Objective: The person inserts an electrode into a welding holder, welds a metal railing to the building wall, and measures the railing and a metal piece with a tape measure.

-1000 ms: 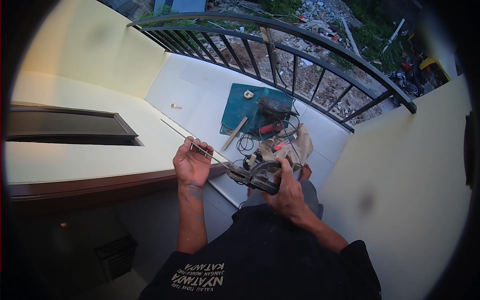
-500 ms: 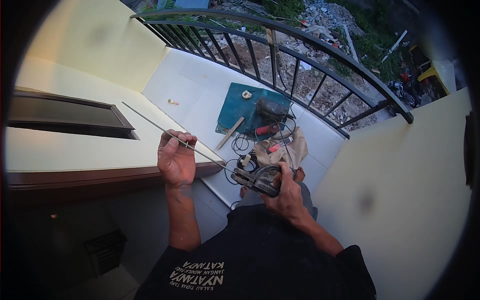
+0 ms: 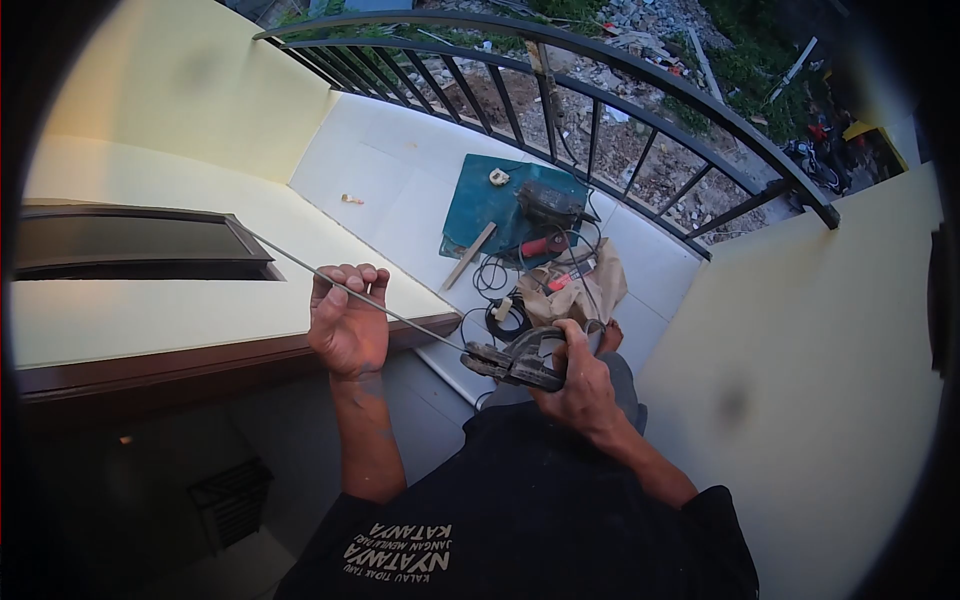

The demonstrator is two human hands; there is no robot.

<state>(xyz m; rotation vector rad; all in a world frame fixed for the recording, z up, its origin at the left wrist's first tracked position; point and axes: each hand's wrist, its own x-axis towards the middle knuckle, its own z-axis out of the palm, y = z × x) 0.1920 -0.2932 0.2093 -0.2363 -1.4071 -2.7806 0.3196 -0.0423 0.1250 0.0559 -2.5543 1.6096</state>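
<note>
A thin grey metal rod (image 3: 410, 320) runs from a dark clamp-like holder (image 3: 515, 362) up and left across the cream ledge (image 3: 150, 310). My left hand (image 3: 345, 320) grips the rod near its middle, fingers curled over it. The holder's handle is in my right hand (image 3: 580, 385), just above my lap. The rod's near end sits in the holder's jaws.
Below on the white balcony floor (image 3: 400, 190) lie a green sheet (image 3: 480, 205) with a power tool (image 3: 548, 205), a wooden stick (image 3: 470, 255), coiled cable (image 3: 505, 318) and a brown bag (image 3: 585, 285). A curved black railing (image 3: 600, 100) bounds it. A dark window frame (image 3: 130, 245) is at left.
My left hand slid along the rod away from the holder, then shifted slightly right and down. The rod's far end now points toward the window frame. The right hand stayed on the holder.
</note>
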